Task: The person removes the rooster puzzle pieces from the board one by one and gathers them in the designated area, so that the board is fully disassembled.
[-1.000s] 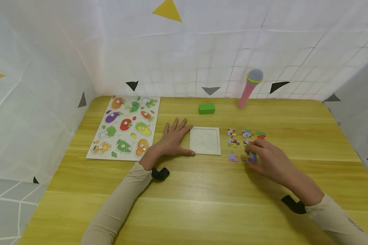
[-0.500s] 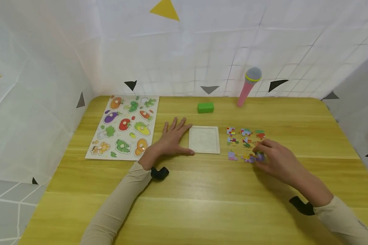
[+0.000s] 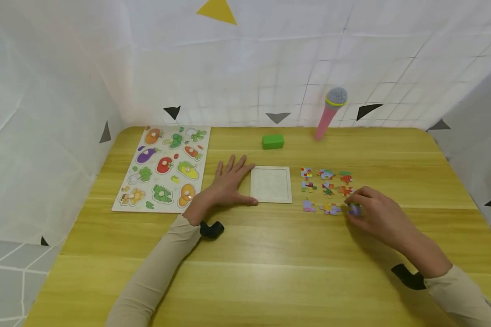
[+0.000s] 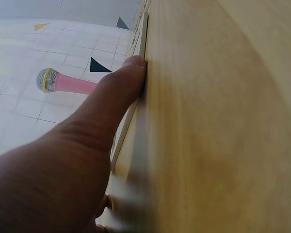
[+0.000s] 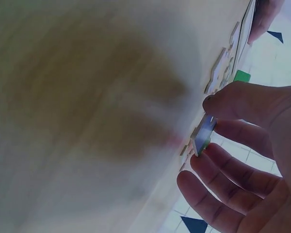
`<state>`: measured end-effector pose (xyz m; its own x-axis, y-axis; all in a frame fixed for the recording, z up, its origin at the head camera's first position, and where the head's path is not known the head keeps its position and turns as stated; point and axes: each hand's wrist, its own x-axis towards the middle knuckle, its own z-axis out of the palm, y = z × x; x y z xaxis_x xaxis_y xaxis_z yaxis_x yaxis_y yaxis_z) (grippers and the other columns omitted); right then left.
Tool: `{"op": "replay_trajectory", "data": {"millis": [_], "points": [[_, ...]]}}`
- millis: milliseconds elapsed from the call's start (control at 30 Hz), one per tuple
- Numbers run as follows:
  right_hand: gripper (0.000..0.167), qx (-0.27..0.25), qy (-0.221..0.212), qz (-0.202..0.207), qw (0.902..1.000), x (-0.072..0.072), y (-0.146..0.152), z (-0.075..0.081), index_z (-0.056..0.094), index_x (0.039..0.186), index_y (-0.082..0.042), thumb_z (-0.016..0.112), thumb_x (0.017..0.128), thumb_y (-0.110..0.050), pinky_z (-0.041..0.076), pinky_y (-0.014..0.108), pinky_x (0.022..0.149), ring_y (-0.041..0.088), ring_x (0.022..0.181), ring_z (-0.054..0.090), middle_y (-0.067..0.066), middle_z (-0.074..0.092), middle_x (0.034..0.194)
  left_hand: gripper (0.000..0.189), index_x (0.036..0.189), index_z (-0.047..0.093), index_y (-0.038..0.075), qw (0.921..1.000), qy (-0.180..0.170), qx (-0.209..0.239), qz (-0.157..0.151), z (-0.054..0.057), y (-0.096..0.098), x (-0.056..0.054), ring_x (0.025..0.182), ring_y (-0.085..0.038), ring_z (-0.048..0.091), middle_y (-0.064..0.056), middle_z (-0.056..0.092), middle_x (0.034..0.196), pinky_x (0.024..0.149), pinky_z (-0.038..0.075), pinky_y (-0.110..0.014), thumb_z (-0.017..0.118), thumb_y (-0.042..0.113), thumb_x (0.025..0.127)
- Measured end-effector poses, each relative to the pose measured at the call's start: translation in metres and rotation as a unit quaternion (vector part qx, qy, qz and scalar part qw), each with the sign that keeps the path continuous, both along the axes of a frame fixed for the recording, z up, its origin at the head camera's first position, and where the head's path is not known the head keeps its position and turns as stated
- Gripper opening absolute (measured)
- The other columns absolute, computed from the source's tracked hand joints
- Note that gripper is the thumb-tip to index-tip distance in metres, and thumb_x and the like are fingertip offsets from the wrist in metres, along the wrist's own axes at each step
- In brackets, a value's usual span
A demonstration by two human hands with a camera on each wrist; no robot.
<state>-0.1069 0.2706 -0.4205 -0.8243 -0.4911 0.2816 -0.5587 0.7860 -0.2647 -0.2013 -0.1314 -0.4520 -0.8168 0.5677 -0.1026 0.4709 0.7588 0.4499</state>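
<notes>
My left hand point(image 3: 228, 187) lies spread on the table, with its thumb and a fingertip at the left edge of a square, pale puzzle tray point(image 3: 271, 202) that has a raised rim. In the left wrist view, the thumb point(image 4: 117, 92) presses against the tray's side. Right of the tray, several colourful jigsaw pieces point(image 3: 328, 190) lie apart in rough rows. At the near right corner of these rows, my right hand point(image 3: 382, 221) pinches a purple jigsaw piece point(image 3: 354, 209). The right wrist view has that piece point(image 5: 203, 134) tilted between thumb and fingers, close to the tabletop.
A vegetable peg puzzle board point(image 3: 161, 170) lies at the left. Behind the tray is a green block point(image 3: 272, 141). A pink toy microphone point(image 3: 330, 111) stands near the back edge, before a white sheet point(image 3: 229, 77). Bare wood point(image 3: 270, 272) stretches along the front.
My right hand has moved right with the purple piece, away from the middle of the front row to its right end. The left hand stays at the tray.
</notes>
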Motion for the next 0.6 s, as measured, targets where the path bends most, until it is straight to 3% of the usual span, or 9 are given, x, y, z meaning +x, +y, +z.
{"op": "replay_trajectory", "data": {"millis": [600], "points": [[0.026,-0.009,-0.013,-0.009,0.9998,-0.002,0.0035,-0.0092,0.075,0.094,-0.007,0.084,0.07,-0.001,0.056,0.049,0.067,0.027,0.082,0.066,0.008,0.066,0.097,0.108,0.161,0.023,0.021,1.0,0.002,0.004,-0.001,0.0018,0.0001,0.0004,0.151,-0.035,-0.012,-0.01,0.002,0.168,0.115,-0.011,-0.059,0.074,0.067,0.077]]}}
